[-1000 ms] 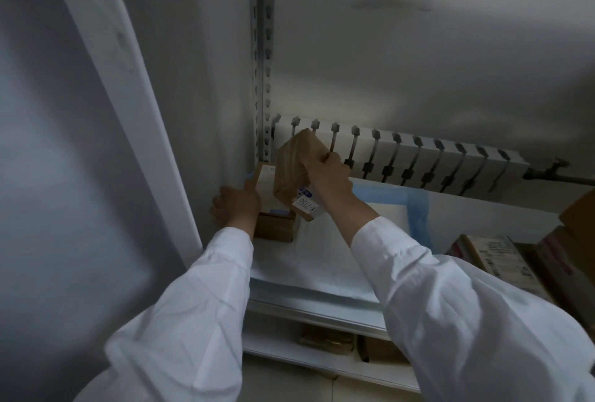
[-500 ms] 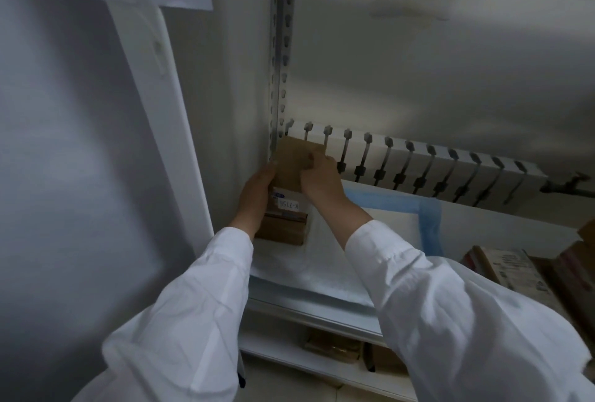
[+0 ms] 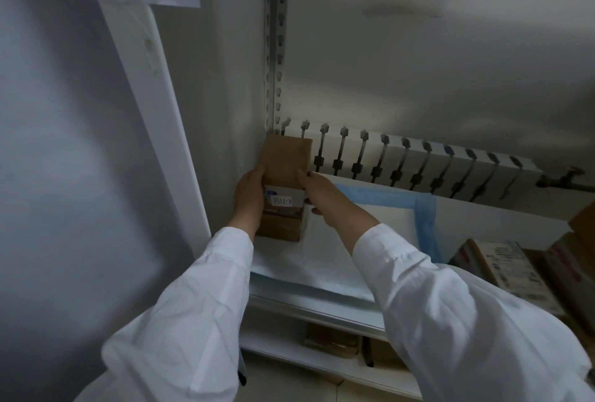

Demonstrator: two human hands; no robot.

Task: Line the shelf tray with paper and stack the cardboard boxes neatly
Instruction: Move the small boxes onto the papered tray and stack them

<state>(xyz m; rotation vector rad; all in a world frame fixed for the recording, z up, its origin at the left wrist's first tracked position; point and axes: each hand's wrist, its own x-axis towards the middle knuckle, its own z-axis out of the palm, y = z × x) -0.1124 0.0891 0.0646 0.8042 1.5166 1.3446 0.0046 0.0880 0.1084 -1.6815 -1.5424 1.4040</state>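
At the back left corner of the shelf tray (image 3: 322,300), a brown cardboard box (image 3: 285,165) with a white label sits on top of another cardboard box (image 3: 280,228), both on the white paper (image 3: 328,260) with a blue border that lines the tray. Left hand (image 3: 249,199) presses the top box's left side, right hand (image 3: 325,197) its right side, so the grip of both is closed on it. More boxes (image 3: 512,273) lie at the right.
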